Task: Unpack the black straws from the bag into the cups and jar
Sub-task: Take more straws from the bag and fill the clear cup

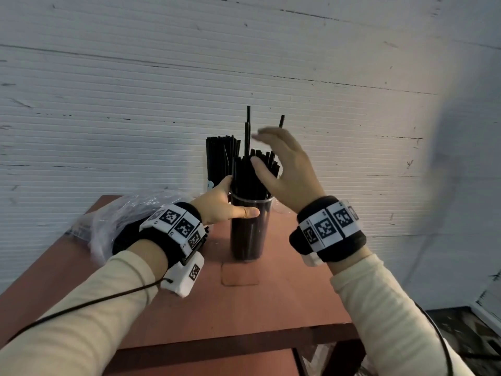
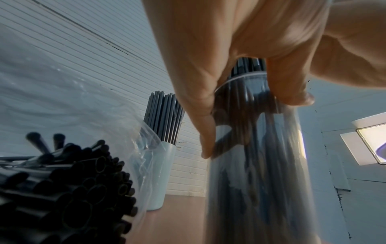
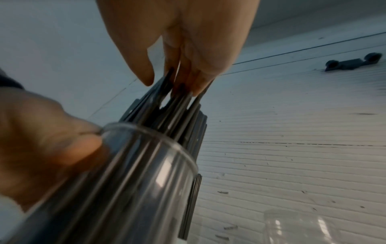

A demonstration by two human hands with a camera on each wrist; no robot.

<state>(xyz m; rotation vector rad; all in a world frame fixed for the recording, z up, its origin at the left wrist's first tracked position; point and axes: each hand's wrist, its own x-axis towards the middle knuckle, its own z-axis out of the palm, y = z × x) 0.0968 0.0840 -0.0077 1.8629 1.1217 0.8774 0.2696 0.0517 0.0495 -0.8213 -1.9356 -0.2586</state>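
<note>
A tall clear cup (image 1: 250, 232) packed with black straws (image 1: 250, 175) stands mid-table. My left hand (image 1: 230, 204) grips it just under the rim, thumb in front and fingers behind; the same grip shows in the left wrist view (image 2: 240, 102). My right hand (image 1: 260, 147) hovers over the straw tops with straight fingers touching them; a few straws stick up past it. In the right wrist view its fingertips (image 3: 196, 85) lie among the straw ends above the cup (image 3: 135, 173). A clear plastic bag (image 1: 127, 213) with more black straws (image 2: 73, 189) lies at the left.
A light blue cup (image 2: 158, 173) full of straws stands behind the clear one, against the white ribbed wall. An empty clear jar (image 3: 300, 227) sits to the right. The reddish table (image 1: 244, 308) has a near edge close to me and drops off at the right.
</note>
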